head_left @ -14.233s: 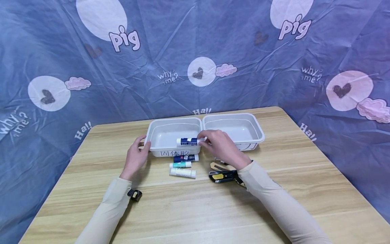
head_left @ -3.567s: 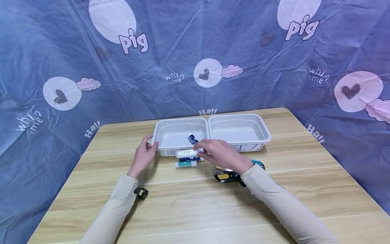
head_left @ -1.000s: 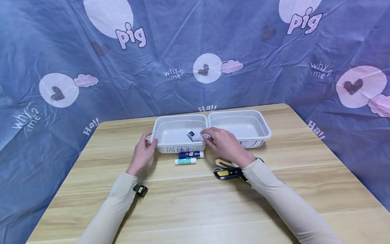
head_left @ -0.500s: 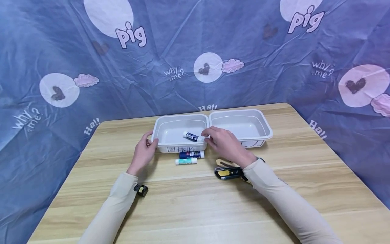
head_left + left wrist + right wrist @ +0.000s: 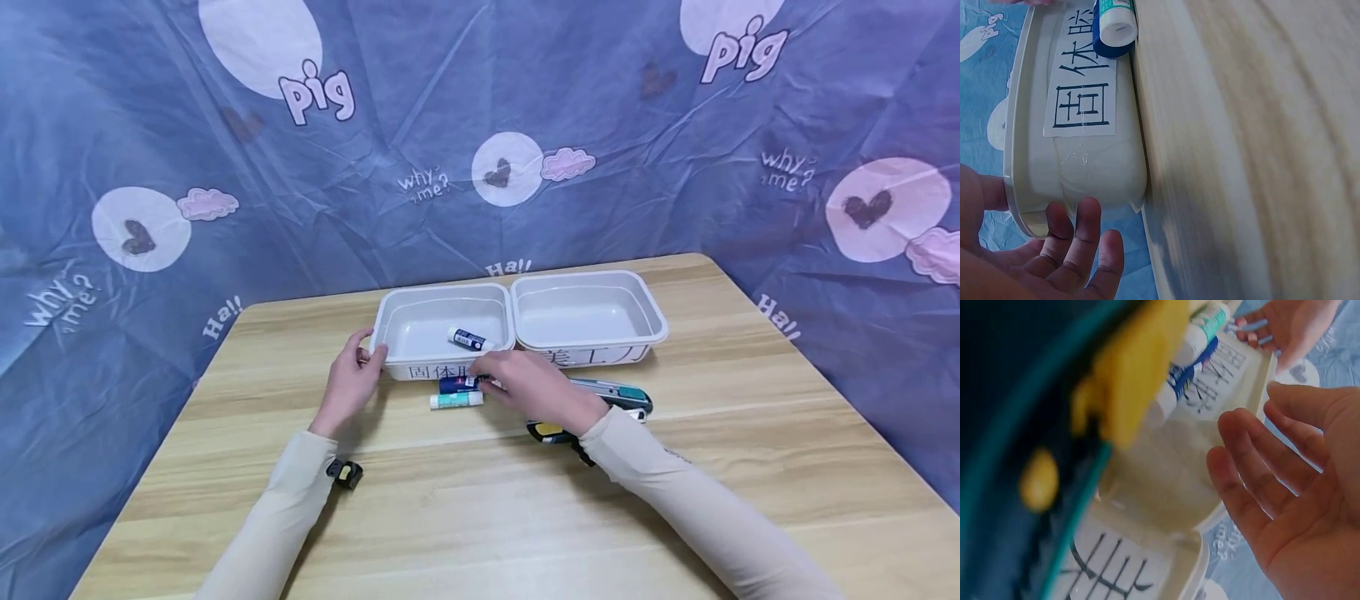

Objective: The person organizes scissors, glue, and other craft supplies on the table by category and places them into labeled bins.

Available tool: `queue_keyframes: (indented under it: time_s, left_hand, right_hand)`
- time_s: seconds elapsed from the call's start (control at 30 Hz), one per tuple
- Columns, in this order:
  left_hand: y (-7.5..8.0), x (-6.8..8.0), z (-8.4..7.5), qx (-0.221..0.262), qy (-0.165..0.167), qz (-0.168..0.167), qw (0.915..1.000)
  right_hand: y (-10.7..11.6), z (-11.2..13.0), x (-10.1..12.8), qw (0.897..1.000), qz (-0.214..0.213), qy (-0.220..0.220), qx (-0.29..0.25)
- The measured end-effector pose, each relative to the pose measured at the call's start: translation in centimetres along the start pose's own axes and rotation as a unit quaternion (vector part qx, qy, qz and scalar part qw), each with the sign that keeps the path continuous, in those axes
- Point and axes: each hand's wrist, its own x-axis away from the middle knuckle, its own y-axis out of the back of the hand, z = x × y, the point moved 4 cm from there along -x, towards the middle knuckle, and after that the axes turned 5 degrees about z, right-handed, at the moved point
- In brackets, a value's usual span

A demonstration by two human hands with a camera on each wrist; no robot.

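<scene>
At the left end of the left white plastic box (image 5: 442, 367), my left hand (image 5: 348, 379) grips the rim; the left wrist view shows the thumb (image 5: 994, 190) over the rim and the fingers along the outer wall. My right hand (image 5: 532, 383) hovers before the box, its fingers loosely bent and holding nothing in the right wrist view. The fingertips are right by a navy glue stick (image 5: 452, 385) on the table, partly hidden by the hand. Nearer lies a green-and-white glue stick (image 5: 456, 401). Inside the box rests another navy glue stick (image 5: 467, 338), a white end beside it.
A second white box (image 5: 592, 354) with a lettered label adjoins the first on the right. Under and beyond the right forearm lie utility knives, one teal (image 5: 626, 393), another black and yellow (image 5: 546, 431); a yellow-and-dark knife (image 5: 1141, 369) looms blurred in the right wrist view.
The right hand carried a navy glue stick, later a white one, into the left box. In the last half second it left the box and came toward the table sticks. The left hand stayed put.
</scene>
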Motion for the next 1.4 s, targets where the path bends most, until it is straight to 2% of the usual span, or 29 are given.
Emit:
queue_keyframes:
  time_s: [0.27, 0.7, 1.4]
  left_hand:
    - [0.1, 0.0, 0.0, -0.006, 0.002, -0.002, 1.0000]
    - [0.0, 0.1, 0.0, -0.003, 0.003, -0.002, 1.0000]
    - [-0.1, 0.0, 0.1, -0.004, 0.003, -0.004, 1.0000]
  right_hand:
    - [-1.3, 0.8, 0.0, 0.999, 0.037, -0.003, 0.014]
    - [-2.5, 0.8, 0.1, 0.998, 0.055, 0.005, 0.030]
    - [-2.9, 1.3, 0.1, 0.997, 0.073, 0.011, 0.036]
